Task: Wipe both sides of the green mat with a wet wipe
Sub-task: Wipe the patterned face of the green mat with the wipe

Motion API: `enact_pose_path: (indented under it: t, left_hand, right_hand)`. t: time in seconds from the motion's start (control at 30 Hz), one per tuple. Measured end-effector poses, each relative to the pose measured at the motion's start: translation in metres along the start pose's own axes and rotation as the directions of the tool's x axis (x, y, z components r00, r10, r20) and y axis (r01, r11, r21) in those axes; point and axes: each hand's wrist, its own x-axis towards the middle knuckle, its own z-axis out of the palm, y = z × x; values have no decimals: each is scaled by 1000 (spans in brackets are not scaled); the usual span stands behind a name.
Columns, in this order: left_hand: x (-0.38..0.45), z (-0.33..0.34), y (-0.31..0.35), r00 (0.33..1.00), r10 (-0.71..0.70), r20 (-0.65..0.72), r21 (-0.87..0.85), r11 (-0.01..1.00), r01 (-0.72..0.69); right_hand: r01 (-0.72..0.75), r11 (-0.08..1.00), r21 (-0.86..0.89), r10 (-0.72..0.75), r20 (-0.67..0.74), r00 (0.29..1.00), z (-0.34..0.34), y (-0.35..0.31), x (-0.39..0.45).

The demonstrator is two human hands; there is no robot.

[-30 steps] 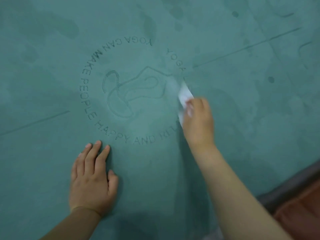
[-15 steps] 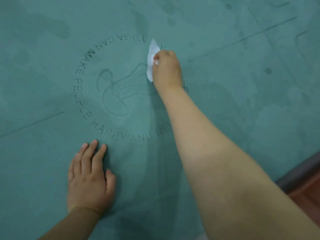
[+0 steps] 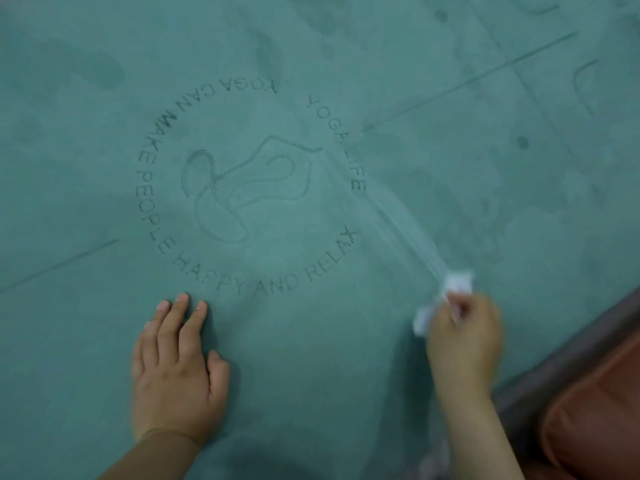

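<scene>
Green yoga mat (image 3: 450,168) fills nearly the whole frame. Left hand (image 3: 176,372), lower left, lies flat with fingers straight, pressing the mat. Right hand (image 3: 464,344), lower right, blurred, pinches a crumpled white wet wipe (image 3: 446,296) against the mat. Embossed ring logo (image 3: 247,188) at centre reads "YOGA CAN MAKE PEOPLE HAPPY AND RELAX" and "YOGA LIFE".

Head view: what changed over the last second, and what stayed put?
The right hand, gripping the wet wipe, swept up to the top of the printed circle, then back toward the green mat's near right edge. The left hand stayed flat below the lettering.
</scene>
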Motion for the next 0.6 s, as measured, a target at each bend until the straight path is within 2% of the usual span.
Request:
enact_pose_path:
  t: [0.07,0.13,0.2,0.23,0.3,0.37,0.47,0.6]
  left_hand:
    - [1,1,0,1000,7,1,4,1000,-7]
    - [0,2,-2,1000,13,-6,9,1000,-13]
    - [0,2,-3,1000,23,-18,5,1000,-23]
    - [0,2,-3,999,26,-22,4,1000,-26]
    - [0,2,-3,999,26,-26,0,1000,-26]
    - [0,3,-2,999,28,-35,-10,1000,-29]
    - [-1,3,-1,999,25,-40,-20,999,-26]
    - [-1,2,-1,999,16,-35,-33,999,-17]
  right_hand:
    - [226,968,107,-230,28,973,50,-68,33]
    - [424,891,162,-441,87,893,99,-140,67]
    - [567,812,139,-584,163,795,123,-194,91]
    - [593,800,95,-599,203,775,124,-206,100]
    - [556,829,-58,-537,192,821,114,-198,114]
    - [437,887,-150,-433,59,900,92,-150,118]
    - [292,954,-66,-298,-131,945,57,-52,94]
    - [93,995,-41,-100,-234,967,2,56,26]
